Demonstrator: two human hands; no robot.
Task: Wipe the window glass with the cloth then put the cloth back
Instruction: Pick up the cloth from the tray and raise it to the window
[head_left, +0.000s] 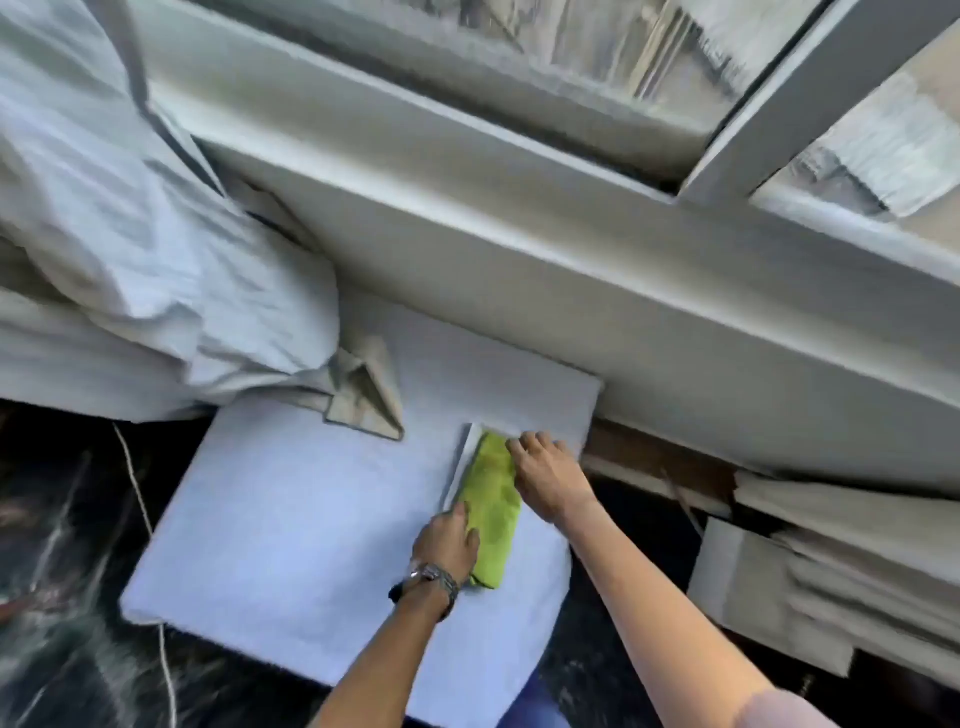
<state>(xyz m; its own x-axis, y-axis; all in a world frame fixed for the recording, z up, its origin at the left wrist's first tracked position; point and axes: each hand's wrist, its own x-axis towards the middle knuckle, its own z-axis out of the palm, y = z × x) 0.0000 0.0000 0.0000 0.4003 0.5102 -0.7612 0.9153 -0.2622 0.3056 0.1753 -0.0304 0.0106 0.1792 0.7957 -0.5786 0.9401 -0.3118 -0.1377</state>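
A folded lime-green cloth (493, 509) lies on a white padded board (291, 519) below the window. My left hand (451, 538), with a watch on its wrist, rests against the cloth's near left edge. My right hand (545, 475) presses on the cloth's far right end with curled fingers. Both hands touch the cloth; whether they grip it or only press it flat is unclear. The window glass (597, 47) is at the top, behind a white frame and a wide sill (519, 249). The view is blurred.
A bunched white curtain (130, 234) hangs at the left and drapes onto the board. Stacked pale panels (831, 571) lie at the right. The floor (62, 597) around the board is dark, with a thin white cord (136, 483) at the left.
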